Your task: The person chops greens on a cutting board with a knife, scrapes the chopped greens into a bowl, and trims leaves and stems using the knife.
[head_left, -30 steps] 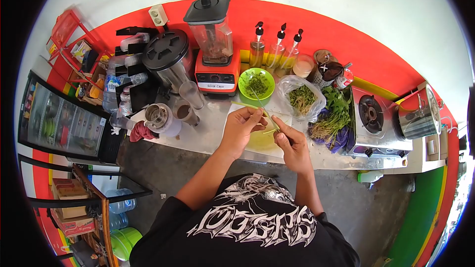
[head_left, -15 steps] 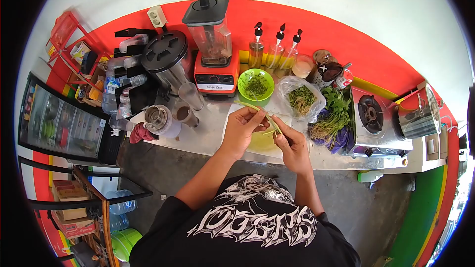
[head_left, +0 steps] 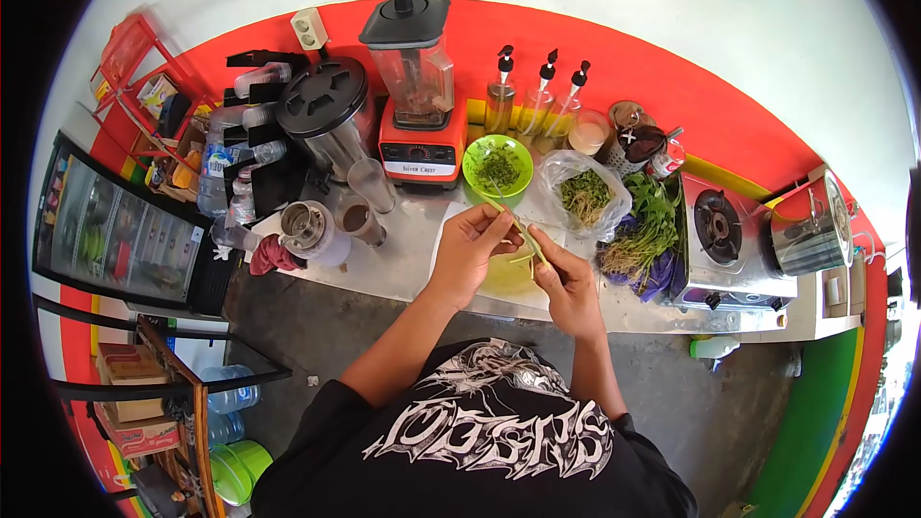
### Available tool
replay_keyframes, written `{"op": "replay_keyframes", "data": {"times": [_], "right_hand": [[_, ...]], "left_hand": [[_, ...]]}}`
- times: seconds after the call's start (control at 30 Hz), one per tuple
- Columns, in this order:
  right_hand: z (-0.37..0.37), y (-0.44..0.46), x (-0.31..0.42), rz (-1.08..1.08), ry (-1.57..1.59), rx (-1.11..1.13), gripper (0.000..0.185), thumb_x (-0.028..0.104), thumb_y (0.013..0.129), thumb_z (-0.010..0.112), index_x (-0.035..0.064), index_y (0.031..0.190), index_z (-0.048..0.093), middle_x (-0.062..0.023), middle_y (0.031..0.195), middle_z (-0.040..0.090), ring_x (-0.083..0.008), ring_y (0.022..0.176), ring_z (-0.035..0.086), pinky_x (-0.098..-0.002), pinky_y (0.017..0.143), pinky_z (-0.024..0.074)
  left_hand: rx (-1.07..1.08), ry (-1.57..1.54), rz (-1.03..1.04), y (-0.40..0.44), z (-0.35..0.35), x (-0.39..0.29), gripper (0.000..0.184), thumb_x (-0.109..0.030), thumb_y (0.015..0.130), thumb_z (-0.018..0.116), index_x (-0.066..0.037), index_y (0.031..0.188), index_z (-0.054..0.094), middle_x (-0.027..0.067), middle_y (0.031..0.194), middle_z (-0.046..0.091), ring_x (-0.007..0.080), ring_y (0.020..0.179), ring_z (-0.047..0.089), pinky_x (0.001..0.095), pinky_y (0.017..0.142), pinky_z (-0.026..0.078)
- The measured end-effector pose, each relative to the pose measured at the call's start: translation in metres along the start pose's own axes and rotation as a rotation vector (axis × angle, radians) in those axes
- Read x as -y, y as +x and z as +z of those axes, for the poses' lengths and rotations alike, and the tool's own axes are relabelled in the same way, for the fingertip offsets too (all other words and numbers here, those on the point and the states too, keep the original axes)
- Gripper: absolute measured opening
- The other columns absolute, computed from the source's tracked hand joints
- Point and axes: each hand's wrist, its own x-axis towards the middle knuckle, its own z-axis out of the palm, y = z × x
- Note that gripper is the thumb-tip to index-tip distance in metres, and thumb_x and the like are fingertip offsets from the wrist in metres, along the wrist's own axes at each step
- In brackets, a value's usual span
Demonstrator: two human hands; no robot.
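Note:
Over the counter, my left hand (head_left: 468,251) and my right hand (head_left: 570,290) are both closed on one slender yellow-green strip (head_left: 527,238), perhaps a stalk or leaf; its exact kind is unclear. The left fingers pinch its upper part, while the right thumb and fingers grip the lower end. Below them lies a white board (head_left: 447,247) with a yellow-green patch (head_left: 508,280). Just beyond my hands stands a lime-green bowl (head_left: 527,165) with chopped green leaves (head_left: 498,169) in it. An open clear plastic bag (head_left: 621,200) of green sprigs sits to the right.
A red blender (head_left: 420,146), a large lidded metal jug (head_left: 326,115) and cups stand at the left. Pump bottles (head_left: 500,105) line the wall. Bunched leafy greens (head_left: 645,230) lie beside a gas stove (head_left: 715,230) with a steel pot (head_left: 808,221).
The strip's far end reaches less far to the left beyond my left fingers than before. Both hands stay in nearly the same place. The view has shifted slightly.

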Motion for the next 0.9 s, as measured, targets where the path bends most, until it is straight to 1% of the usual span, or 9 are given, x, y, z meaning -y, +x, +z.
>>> {"op": "replay_keyframes", "data": {"times": [0.23, 0.3, 0.37, 0.5, 0.57, 0.73, 0.8, 0.87, 0.9], "right_hand": [[0.001, -0.001, 0.001, -0.044, 0.003, 0.004, 0.043, 0.004, 0.1, 0.057, -0.0004, 0.143, 0.056, -0.0121, 0.12, 0.07, -0.0106, 0.096, 0.058, -0.0272, 0.087, 0.0471], [0.001, -0.002, 0.004, 0.04, 0.002, 0.024, 0.043, 0.005, 0.101, 0.058, 0.0003, 0.143, 0.056, -0.0107, 0.122, 0.07, -0.0086, 0.094, 0.057, -0.0242, 0.083, 0.0462], [0.004, -0.001, 0.0, 0.001, 0.019, 0.015, 0.043, 0.005, 0.101, 0.058, 0.0009, 0.143, 0.056, -0.0098, 0.121, 0.07, -0.0075, 0.091, 0.055, -0.0231, 0.081, 0.0454], [0.006, -0.002, -0.002, -0.037, 0.016, -0.001, 0.043, 0.004, 0.101, 0.057, 0.0022, 0.144, 0.056, -0.0085, 0.118, 0.07, -0.0061, 0.087, 0.053, -0.0221, 0.076, 0.044], [0.005, -0.004, -0.003, -0.013, 0.007, 0.004, 0.043, 0.004, 0.101, 0.057, 0.0025, 0.144, 0.056, -0.0086, 0.119, 0.07, -0.0061, 0.088, 0.053, -0.0221, 0.077, 0.0441], [0.008, -0.006, -0.001, -0.003, 0.012, 0.011, 0.043, 0.004, 0.101, 0.057, 0.0026, 0.144, 0.057, -0.0098, 0.12, 0.07, -0.0073, 0.091, 0.055, -0.0228, 0.08, 0.045], [0.01, -0.006, 0.0, -0.056, 0.022, 0.002, 0.043, 0.005, 0.101, 0.058, 0.0026, 0.144, 0.057, -0.01, 0.118, 0.07, -0.008, 0.092, 0.055, -0.0234, 0.081, 0.0454], [0.01, -0.007, 0.001, -0.053, 0.026, 0.002, 0.043, 0.005, 0.101, 0.058, 0.0026, 0.144, 0.057, -0.0102, 0.118, 0.07, -0.0083, 0.093, 0.055, -0.0235, 0.082, 0.0455], [0.011, -0.007, 0.002, -0.048, 0.031, 0.0, 0.043, 0.006, 0.101, 0.058, 0.0027, 0.144, 0.057, -0.0104, 0.118, 0.07, -0.0086, 0.094, 0.055, -0.0237, 0.082, 0.0456]], "left_hand": [[-0.002, 0.011, -0.008, -0.003, 0.004, 0.002, 0.018, -0.022, 0.1, 0.069, -0.004, 0.097, 0.068, 0.0019, 0.088, 0.069, 0.0086, 0.082, 0.067, 0.0247, 0.079, 0.057], [-0.006, 0.02, 0.008, -0.005, 0.002, 0.004, 0.019, -0.022, 0.1, 0.069, -0.003, 0.097, 0.068, 0.0016, 0.088, 0.069, 0.0083, 0.082, 0.067, 0.0246, 0.079, 0.057], [0.059, 0.045, 0.015, -0.007, -0.003, 0.011, 0.016, -0.02, 0.1, 0.067, -0.005, 0.106, 0.071, 0.0011, 0.1, 0.071, 0.0081, 0.088, 0.068, 0.0243, 0.078, 0.055], [0.033, 0.04, 0.03, -0.008, 0.001, 0.005, 0.016, -0.019, 0.1, 0.067, -0.005, 0.106, 0.071, 0.0014, 0.102, 0.071, 0.0083, 0.089, 0.067, 0.0247, 0.079, 0.055], [-0.024, -0.035, 0.017, -0.008, 0.001, 0.0, 0.017, -0.02, 0.1, 0.068, -0.003, 0.1, 0.07, 0.0013, 0.088, 0.069, 0.0099, 0.082, 0.067, 0.0268, 0.08, 0.057], [0.001, 0.01, 0.024, -0.01, -0.001, 0.001, 0.016, -0.019, 0.1, 0.068, -0.004, 0.101, 0.071, 0.0011, 0.089, 0.07, 0.0095, 0.081, 0.067, 0.0266, 0.08, 0.058], [0.022, 0.018, 0.025, -0.012, -0.002, 0.003, 0.016, -0.019, 0.1, 0.068, -0.004, 0.101, 0.071, 0.0011, 0.09, 0.07, 0.0093, 0.082, 0.067, 0.0265, 0.079, 0.058], [0.086, 0.025, -0.001, -0.013, -0.006, 0.01, 0.017, -0.019, 0.1, 0.067, -0.004, 0.106, 0.071, 0.0014, 0.1, 0.07, 0.0089, 0.087, 0.067, 0.0254, 0.079, 0.056], [0.084, 0.026, 0.002, -0.013, -0.007, 0.011, 0.017, -0.019, 0.1, 0.067, -0.004, 0.106, 0.071, 0.0014, 0.1, 0.07, 0.0089, 0.087, 0.067, 0.0254, 0.079, 0.056]]}}
